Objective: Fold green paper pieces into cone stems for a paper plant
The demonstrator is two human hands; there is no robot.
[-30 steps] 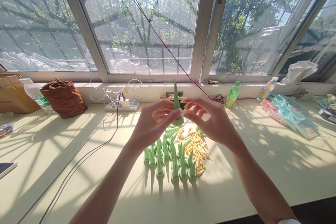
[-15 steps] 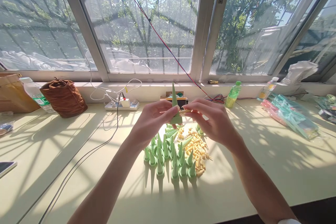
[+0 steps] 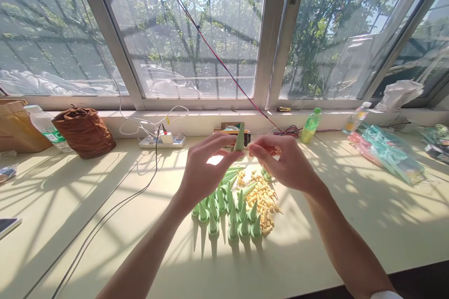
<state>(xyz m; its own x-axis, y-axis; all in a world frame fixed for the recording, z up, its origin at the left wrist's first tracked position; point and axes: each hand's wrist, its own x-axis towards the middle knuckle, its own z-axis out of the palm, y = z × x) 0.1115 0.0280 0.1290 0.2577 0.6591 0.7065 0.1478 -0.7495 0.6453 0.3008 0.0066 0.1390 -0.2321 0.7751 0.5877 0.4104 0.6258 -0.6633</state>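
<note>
My left hand (image 3: 205, 166) pinches a slender green cone (image 3: 240, 136) between thumb and fingers, its tip pointing up and leaning slightly right. Close beside the cone's lower part, my right hand (image 3: 289, 163) is closed in a pinch; what its fingertips hold is mostly hidden. Below both hands, several green cones with round bases (image 3: 233, 228) stand upright on the table. Behind them lie loose green cones (image 3: 229, 175) on their sides. A heap of small yellow-orange pegs (image 3: 261, 196) spreads to the right of the standing cones.
A power strip (image 3: 178, 141) with cables lies by the window sill, near a brown cloth bag (image 3: 84, 133). A small open box (image 3: 228, 127) sits behind my hands. Rightward are a green bottle (image 3: 310, 126) and plastic-wrapped bundles (image 3: 393, 154). A phone-like slab (image 3: 9, 226) rests at the left edge.
The green cone has moved slightly right and tilted, with its lower end now more hidden by my fingers. My right hand's fingers have curled in; the small yellowish piece they held is now barely visible.
</note>
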